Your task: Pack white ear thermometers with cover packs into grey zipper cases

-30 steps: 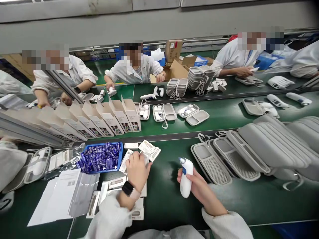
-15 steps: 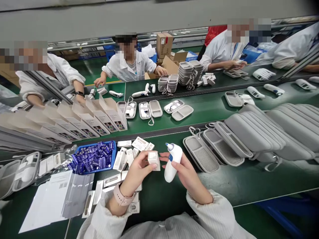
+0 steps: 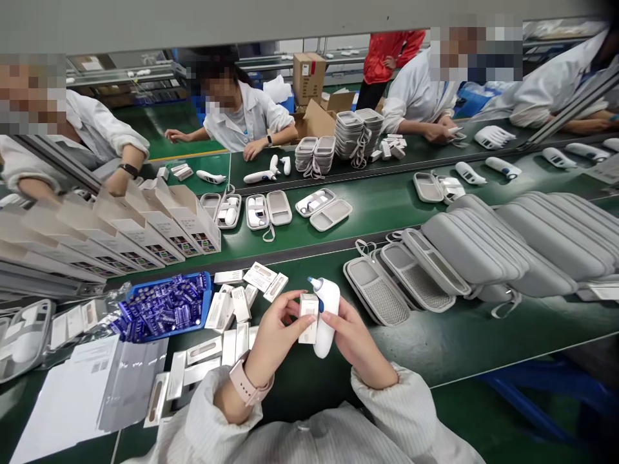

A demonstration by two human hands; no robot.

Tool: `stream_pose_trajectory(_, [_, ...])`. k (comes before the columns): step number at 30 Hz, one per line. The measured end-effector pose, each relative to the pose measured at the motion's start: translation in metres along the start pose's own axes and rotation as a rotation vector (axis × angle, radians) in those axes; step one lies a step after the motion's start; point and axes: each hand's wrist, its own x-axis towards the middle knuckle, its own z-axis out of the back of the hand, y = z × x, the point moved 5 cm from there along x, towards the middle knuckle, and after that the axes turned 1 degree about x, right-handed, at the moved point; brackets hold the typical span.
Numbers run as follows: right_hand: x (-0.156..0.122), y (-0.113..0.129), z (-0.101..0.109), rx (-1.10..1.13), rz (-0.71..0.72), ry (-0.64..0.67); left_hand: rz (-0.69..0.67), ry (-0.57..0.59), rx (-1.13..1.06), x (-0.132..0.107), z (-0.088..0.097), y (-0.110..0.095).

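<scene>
Between thumb and fingers, my left hand [image 3: 284,322] grips a small white box [image 3: 308,318], upright, with fine print on its side. My right hand [image 3: 349,330] is closed around a white ear thermometer [image 3: 327,322] with a blue button and a blue-tipped probe pointing up and left. Box and thermometer are side by side, and I cannot tell whether they touch. Several similar small boxes [image 3: 242,303] lie loose on the green bench left of my left hand. Open grey zip cases [image 3: 380,291] with mesh pockets lie beyond my right hand.
A blue tray [image 3: 209,303] of blue-wrapped batteries and a stack of white sheets [image 3: 68,399] are at the left. Upright open cartons [image 3: 193,222] stand behind. Many closed grey cases [image 3: 476,241] lean at the right. Co-workers in white coats [image 3: 251,116] sit across the line.
My hands have come together, bringing the box beside the thermometer. The box has turned so its printed side shows. The view has shifted, and the co-worker opposite has leaned and moved their hands.
</scene>
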Motion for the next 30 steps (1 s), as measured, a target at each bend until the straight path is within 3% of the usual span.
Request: stream_pose_trajectory(30, [-0.0068, -0.0083, 0.009, 0.065, -0.034, -0.052, 0.042, 0.025, -0.002, -0.0079, -0.0061, -0.0039])
